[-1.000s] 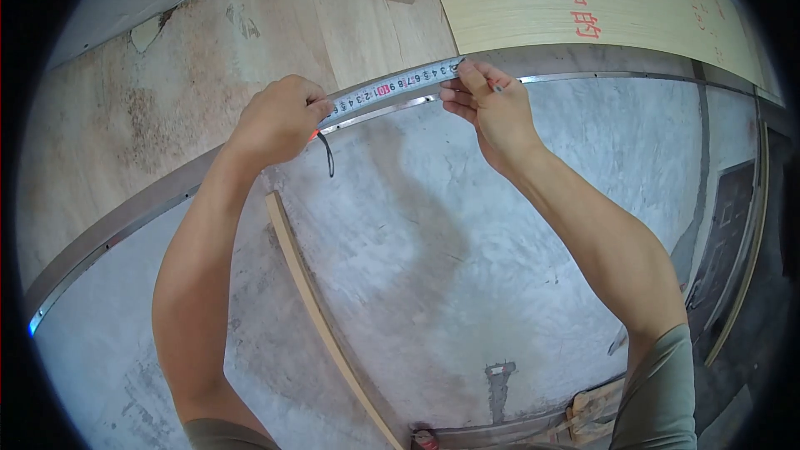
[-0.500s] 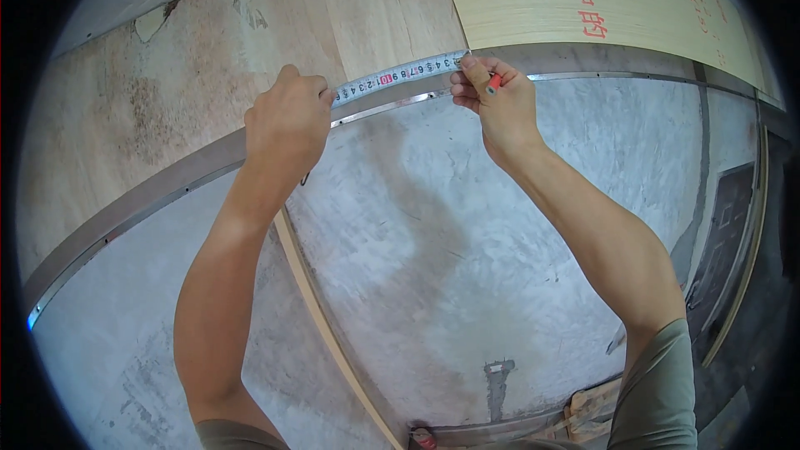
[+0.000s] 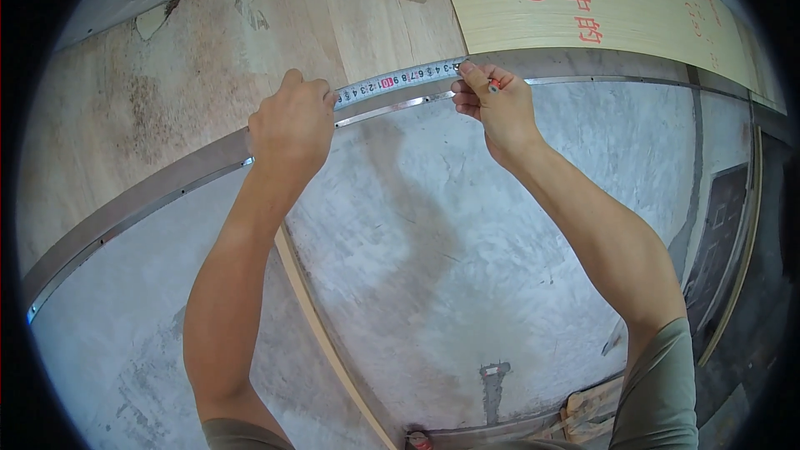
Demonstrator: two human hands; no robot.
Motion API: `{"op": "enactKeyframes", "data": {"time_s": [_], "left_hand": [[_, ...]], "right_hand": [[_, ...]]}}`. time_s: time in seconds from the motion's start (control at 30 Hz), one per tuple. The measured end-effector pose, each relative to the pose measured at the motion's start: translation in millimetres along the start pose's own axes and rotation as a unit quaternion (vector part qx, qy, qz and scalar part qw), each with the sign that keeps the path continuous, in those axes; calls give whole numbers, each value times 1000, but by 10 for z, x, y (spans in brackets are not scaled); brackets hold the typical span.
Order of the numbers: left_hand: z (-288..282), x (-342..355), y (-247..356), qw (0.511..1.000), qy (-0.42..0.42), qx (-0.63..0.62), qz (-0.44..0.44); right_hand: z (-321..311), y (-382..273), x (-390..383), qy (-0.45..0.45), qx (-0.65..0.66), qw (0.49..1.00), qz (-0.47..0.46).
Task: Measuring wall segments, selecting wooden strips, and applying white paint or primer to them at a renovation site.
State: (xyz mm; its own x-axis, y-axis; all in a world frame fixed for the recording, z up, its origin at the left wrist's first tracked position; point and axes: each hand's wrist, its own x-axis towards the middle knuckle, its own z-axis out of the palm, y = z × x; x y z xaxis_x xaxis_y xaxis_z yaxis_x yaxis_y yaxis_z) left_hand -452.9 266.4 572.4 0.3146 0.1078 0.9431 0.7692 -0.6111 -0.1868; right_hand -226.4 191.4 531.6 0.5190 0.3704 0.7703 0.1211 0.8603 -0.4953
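**We are holding a measuring tape (image 3: 400, 81) between two closed hands**

Our left hand (image 3: 292, 125) is clasping the tape's left end with its fingers curled together; the back of the hand is hiding whatever part of the tape is sitting inside. Our right hand (image 3: 502, 108) is pinching the tape's right end between thumb and forefinger, the other fingers bending in below. A red pen-like stick (image 3: 495, 84) is poking out of that hand, just beyond the tape's right end. Between the hands, the tape is running along the seam where a stained wood panel (image 3: 208, 67), above it, is meeting a grey band (image 3: 600, 61). A yellowish panel (image 3: 517, 29) is beginning right by the tape's right end and spreading above and to the right. A thin metal strip (image 3: 408, 105) is running just below the tape. Farther below, a wooden strip (image 3: 321, 317) is slanting across a pale grey surface (image 3: 567, 242).
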Motion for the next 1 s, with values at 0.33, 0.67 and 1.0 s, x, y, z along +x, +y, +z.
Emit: {"op": "enactKeyframes", "data": {"time_s": [0.33,0.67,1.0], "left_hand": [[11,-6,-79,1000,-3,14,-12],[57,-3,-46,1000,10,28,-2],[108,13,-48,999,4,38,-16]], "right_hand": [[-193,-113,-419,-61,-193,963,-179],[85,-702,19,-227,-389,854,-259],[427,-703,196,-255,-438,838,-204]]}}
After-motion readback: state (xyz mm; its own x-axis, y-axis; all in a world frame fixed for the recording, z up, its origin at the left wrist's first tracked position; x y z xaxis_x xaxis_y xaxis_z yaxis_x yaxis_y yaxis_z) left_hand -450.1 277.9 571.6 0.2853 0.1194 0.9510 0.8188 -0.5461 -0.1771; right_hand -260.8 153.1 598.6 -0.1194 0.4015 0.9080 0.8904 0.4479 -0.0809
